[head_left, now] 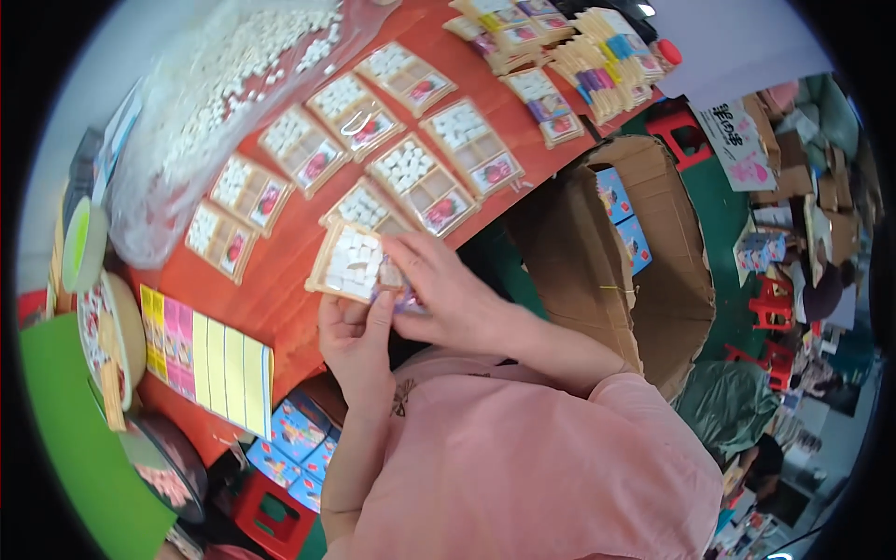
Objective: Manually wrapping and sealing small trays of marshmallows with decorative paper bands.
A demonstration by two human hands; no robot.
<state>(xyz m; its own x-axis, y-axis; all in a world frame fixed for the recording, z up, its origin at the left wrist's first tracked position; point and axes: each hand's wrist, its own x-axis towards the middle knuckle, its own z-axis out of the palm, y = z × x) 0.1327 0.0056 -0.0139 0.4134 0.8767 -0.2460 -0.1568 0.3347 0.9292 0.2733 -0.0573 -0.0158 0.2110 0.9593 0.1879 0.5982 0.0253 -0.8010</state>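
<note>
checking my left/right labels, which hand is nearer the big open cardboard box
Right. The right hand is left of the cardboard box, on the box's side of the tray; the left hand is farther left, at the tray's lower edge.

"What carries everything here?"

"A reddish-orange table [282, 313]. A clear plastic bag [140, 224] lies spread at its far left, with a heap of small white pieces [247, 84] on it."

"And in the middle?"

"Eight shallow pale-rimmed trays [429, 185], set close together in slanting rows. In most, white pieces fill one end and a strawberry picture sits at the other. The nearest is partly hidden."

"What about the far right?"

"Stacks of similar packs [607, 70], some standing on edge, coloured strips showing among them."

"And nearer, at the left?"

"A yellow and pink sheet [210, 355], lying slantwise near the edge."
</note>
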